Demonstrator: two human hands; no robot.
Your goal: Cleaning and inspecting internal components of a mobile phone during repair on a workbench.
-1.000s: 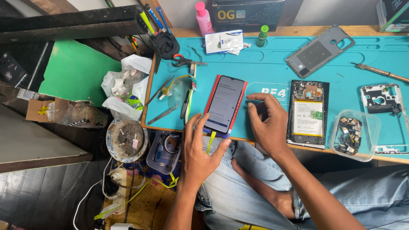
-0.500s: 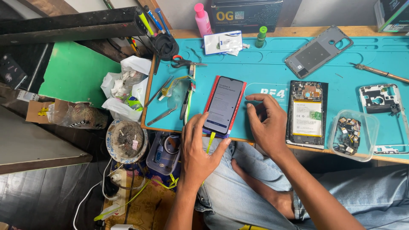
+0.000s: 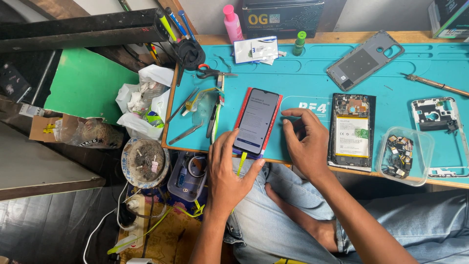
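Phone (image 3: 256,121) between both hands, mat's edge

Teal mat (image 3: 312,83) covers the desk. Opened phone w/ battery showing (image 3: 351,132) lies right of centre; grey back cover (image 3: 364,61) above it. Clear tray of small parts (image 3: 404,155) near the front edge, bare frame (image 3: 437,117) far right. Scissors (image 3: 211,72), tweezers (image 3: 185,133), pink bottle (image 3: 232,23) at left/back. Ashtray (image 3: 145,160) sits below the desk.

- Phone repair workshop.
- Teal repair mat (image 3: 312,73) on table, w/ opened phone (image 3: 352,131), back cover (image 3: 364,59), frame (image 3: 436,115).
- Tweezers (image 3: 185,132), scissors (image 3: 211,72), screwdriver (image 3: 432,83), parts tub (image 3: 403,155).
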